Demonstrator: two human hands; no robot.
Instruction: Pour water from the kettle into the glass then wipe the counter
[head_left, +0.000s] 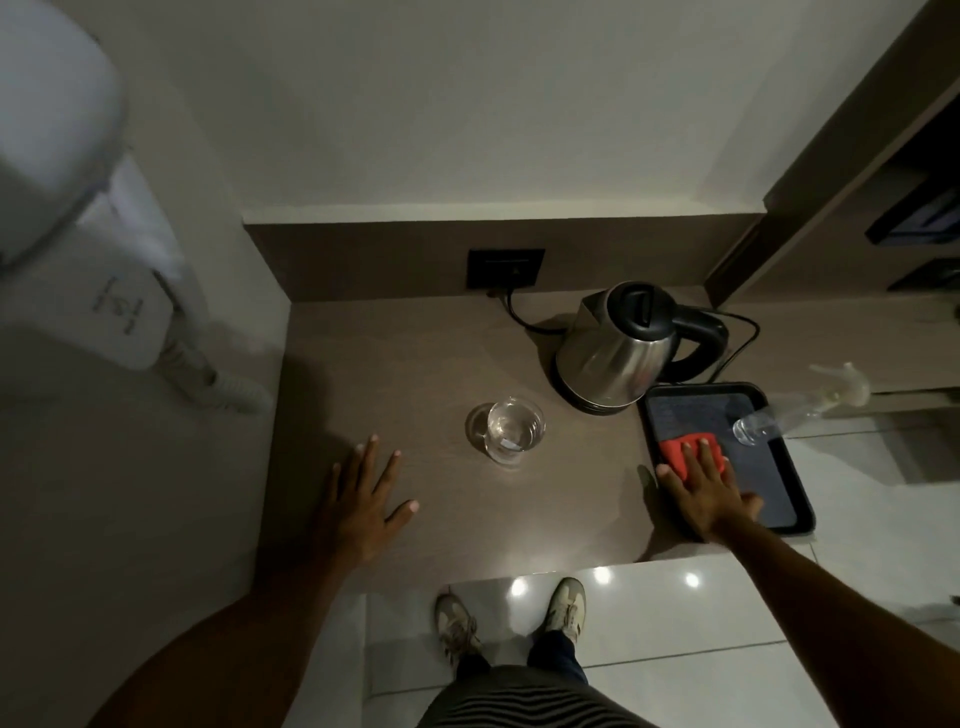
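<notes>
A steel kettle (618, 353) with a black lid and handle stands upright on its base at the back right of the brown counter (415, 364). A clear glass (511, 428) holding water stands in the middle of the counter. A red cloth (678, 451) lies in a black tray (779, 493) at the counter's right edge. My right hand (704, 491) lies flat with its fingers spread on the red cloth, not gripping it. My left hand (363, 499) rests open on the counter, left of the glass.
A black cord runs from the kettle to a black wall socket (505, 268). A clear spray bottle (800, 410) lies tilted at the tray's far right. A white appliance (78, 208) hangs on the left wall. Shelves (914, 218) stand at the right. My shoes (511, 618) are on glossy floor tiles below.
</notes>
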